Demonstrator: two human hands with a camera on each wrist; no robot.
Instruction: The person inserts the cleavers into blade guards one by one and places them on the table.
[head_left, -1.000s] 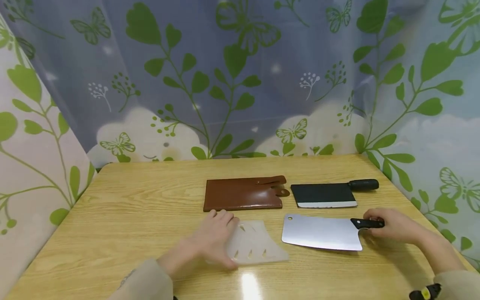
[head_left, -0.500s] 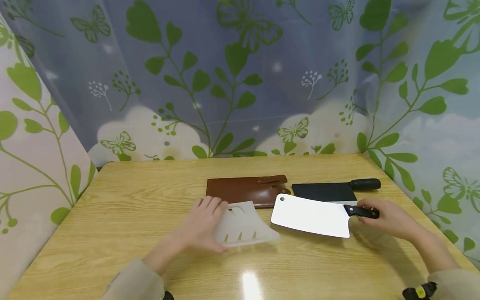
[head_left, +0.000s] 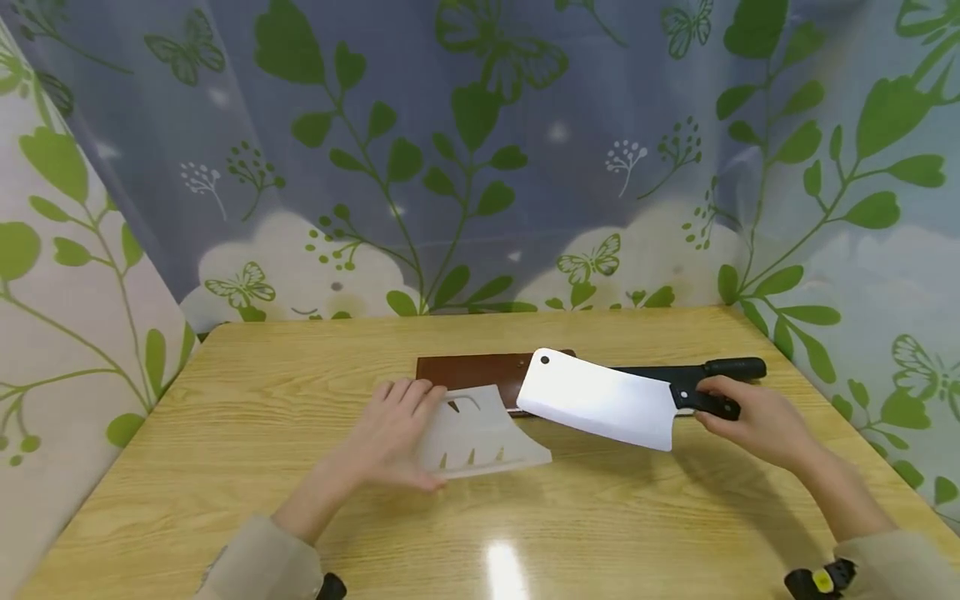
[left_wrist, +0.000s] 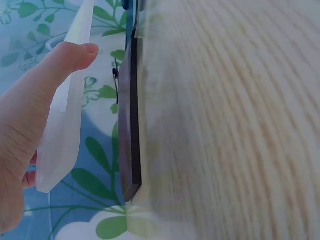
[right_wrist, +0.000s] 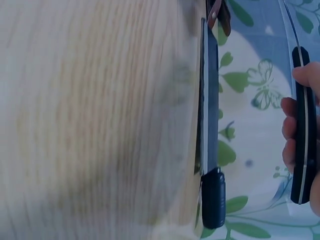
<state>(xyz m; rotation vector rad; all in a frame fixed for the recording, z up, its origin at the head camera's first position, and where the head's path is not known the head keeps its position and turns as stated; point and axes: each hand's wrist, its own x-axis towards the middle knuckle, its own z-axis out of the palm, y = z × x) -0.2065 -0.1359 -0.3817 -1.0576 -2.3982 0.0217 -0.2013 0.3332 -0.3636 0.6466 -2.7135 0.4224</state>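
Note:
My left hand [head_left: 393, 433] grips a translucent white plastic blade sheath [head_left: 480, 437] with slots cut in it, its flared mouth turned to the right. In the left wrist view the thumb lies over one face of the sheath [left_wrist: 70, 132], which is raised off the table. My right hand [head_left: 761, 421] grips a cleaver by its black riveted handle. The shiny cleaver [head_left: 596, 400] is lifted and slightly tilted, its holed blade end pointing left and raised, close to the sheath's mouth. In the right wrist view, fingers wrap the cleaver's handle [right_wrist: 303, 130].
Behind the raised things, a brown leather sheath [head_left: 465, 367] lies on the wooden table [head_left: 300, 358], partly covered in view by the blade. To its right lies a second cleaver with a dark blade and black handle [head_left: 735, 368]. A patterned curtain [head_left: 480, 208] hangs behind.
Both hands have risen off the table and moved away from me and left, carrying the cleaver and the plastic sheath. The cleaver has tilted, its blade end higher and nearer the sheath.

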